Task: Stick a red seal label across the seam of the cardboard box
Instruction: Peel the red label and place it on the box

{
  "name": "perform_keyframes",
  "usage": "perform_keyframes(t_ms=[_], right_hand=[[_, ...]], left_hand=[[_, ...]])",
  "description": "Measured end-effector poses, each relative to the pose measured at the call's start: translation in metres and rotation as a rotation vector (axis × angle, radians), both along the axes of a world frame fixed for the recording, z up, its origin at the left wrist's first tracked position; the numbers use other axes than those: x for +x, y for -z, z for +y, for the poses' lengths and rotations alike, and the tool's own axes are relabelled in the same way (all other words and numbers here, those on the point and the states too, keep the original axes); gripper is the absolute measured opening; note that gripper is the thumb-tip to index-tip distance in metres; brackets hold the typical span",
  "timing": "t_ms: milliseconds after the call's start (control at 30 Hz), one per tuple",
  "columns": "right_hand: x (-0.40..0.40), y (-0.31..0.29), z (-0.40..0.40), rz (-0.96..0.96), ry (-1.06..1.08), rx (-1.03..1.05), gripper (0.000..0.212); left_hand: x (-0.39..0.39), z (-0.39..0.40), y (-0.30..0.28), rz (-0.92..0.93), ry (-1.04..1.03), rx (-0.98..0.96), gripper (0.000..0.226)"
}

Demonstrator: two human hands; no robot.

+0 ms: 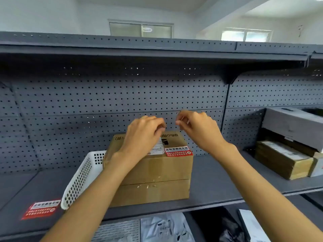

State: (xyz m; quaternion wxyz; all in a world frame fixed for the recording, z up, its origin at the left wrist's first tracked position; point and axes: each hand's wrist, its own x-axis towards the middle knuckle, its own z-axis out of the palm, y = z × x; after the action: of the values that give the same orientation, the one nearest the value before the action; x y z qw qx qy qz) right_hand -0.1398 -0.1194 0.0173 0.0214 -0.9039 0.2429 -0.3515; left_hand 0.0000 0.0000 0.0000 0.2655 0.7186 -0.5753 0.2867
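A brown cardboard box [157, 172] stands on the grey shelf [218, 180] in the middle of the view. A red seal label [178, 151] is stuck at the front right edge of its top, beside a white shipping label [157, 148]. My left hand [143, 135] and my right hand [195, 126] hover above the back of the box, fingertips curled and close together. Whether anything is pinched between the fingers cannot be made out. Another red seal label [42, 209] lies flat on the shelf at the lower left.
A white perforated basket [82, 177] leans against the box's left side. Several brown boxes [283, 159] and a grey box [295, 126] are stacked on the right. A pegboard wall [122, 98] backs the shelf. Plastic-wrapped packages [166, 227] lie on the shelf below.
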Motion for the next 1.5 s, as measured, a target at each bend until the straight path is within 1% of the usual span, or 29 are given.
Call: perform_keyframes(t_ms=[67, 133, 200, 333, 467, 633, 833, 1000, 1067, 1500], right_hand=[[0.003, 0.005, -0.018, 0.096, 0.013, 0.051, 0.012], [0.003, 0.012, -0.032, 0.264, 0.028, 0.147, 0.016], [0.004, 0.017, -0.043, 0.358, 0.013, 0.224, 0.020], [0.009, 0.030, -0.060, 0.473, -0.013, 0.316, 0.016], [0.015, 0.032, -0.067, 0.517, -0.022, 0.307, 0.015], [0.022, 0.034, -0.073, 0.608, 0.027, 0.275, 0.016], [0.026, 0.034, -0.075, 0.654, 0.053, 0.279, 0.018], [0.026, 0.030, -0.071, 0.717, 0.060, 0.302, 0.030], [0.025, 0.029, -0.070, 0.722, 0.058, 0.308, 0.030], [0.013, 0.014, -0.058, 0.529, 0.094, 0.149, 0.015]], left_hand=[[0.004, -0.014, 0.008, 0.062, -0.001, 0.057, 0.014], [0.006, -0.024, 0.018, 0.114, -0.023, 0.131, 0.019], [0.012, -0.034, 0.026, 0.167, -0.040, 0.198, 0.024], [0.021, -0.049, 0.045, 0.301, -0.001, 0.320, 0.032], [0.024, -0.054, 0.063, 0.322, -0.018, 0.376, 0.037], [0.026, -0.054, 0.071, 0.347, -0.021, 0.374, 0.039], [0.026, -0.054, 0.074, 0.350, -0.019, 0.348, 0.038], [0.026, -0.055, 0.073, 0.341, -0.016, 0.348, 0.038], [0.026, -0.055, 0.074, 0.336, -0.017, 0.349, 0.038], [0.027, -0.054, 0.073, 0.337, -0.025, 0.371, 0.039]])
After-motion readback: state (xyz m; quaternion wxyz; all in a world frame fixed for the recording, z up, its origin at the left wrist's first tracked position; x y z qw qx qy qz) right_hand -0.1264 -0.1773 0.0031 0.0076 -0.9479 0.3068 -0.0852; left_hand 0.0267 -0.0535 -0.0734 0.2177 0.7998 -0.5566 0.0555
